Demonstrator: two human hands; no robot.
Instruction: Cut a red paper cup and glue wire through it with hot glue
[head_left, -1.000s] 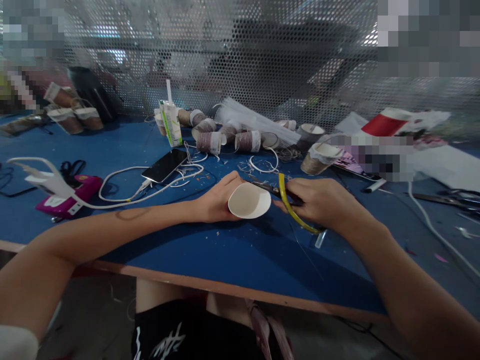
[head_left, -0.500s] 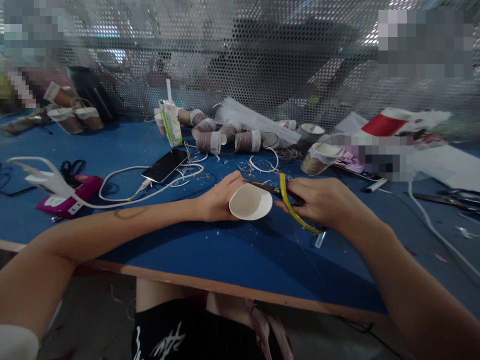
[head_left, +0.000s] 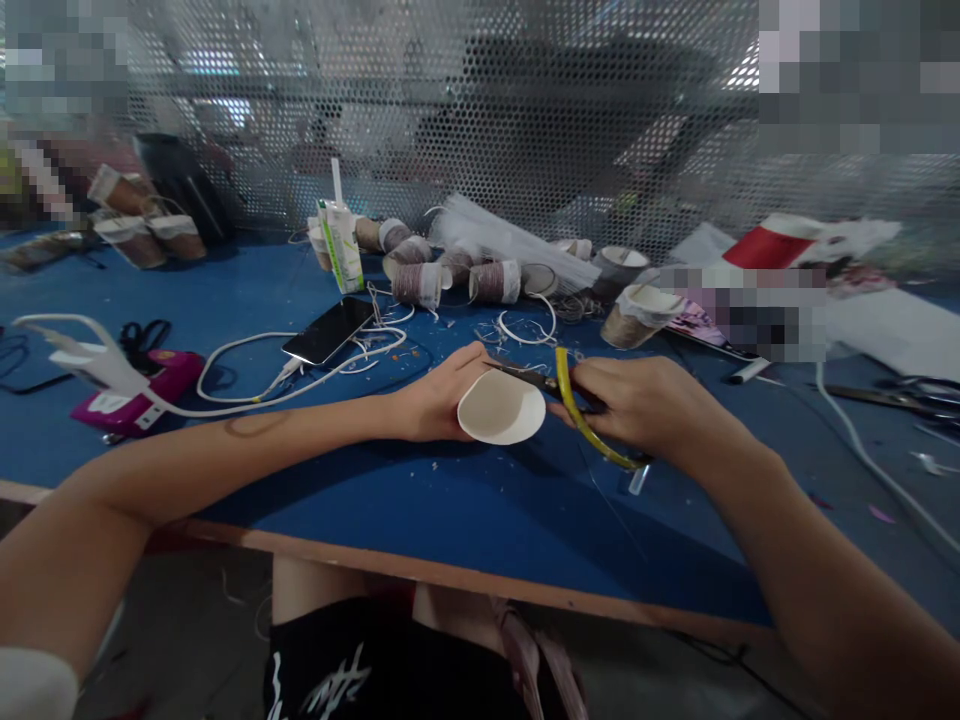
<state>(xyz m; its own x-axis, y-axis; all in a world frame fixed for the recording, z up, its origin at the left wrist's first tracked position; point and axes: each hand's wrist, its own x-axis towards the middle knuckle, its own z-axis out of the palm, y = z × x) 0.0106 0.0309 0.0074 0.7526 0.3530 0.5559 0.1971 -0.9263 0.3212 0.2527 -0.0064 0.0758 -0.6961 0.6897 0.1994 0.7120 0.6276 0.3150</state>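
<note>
one white paper cup [head_left: 501, 408] was gripped in the left hand [head_left: 436, 396] above the blue-topped table [head_left: 427, 510], right hand [head_left: 641, 402] closed round yellow-handled dark-metal scissors [head_left: 567, 396] by its far rim, cutting seemingly unfinished.

Between the left hand [head_left: 435, 398] and the right hand [head_left: 634, 402], a white paper cup [head_left: 501, 408] and yellow-handled scissors [head_left: 564, 376] fill the gap. Blue tabletop [head_left: 480, 515] lies mostly open from there to the near edge. Cord-wrapped cups [head_left: 496, 283], a drink carton [head_left: 343, 250], a phone [head_left: 328, 333] and tangled cable crowd the way beyond.
</note>
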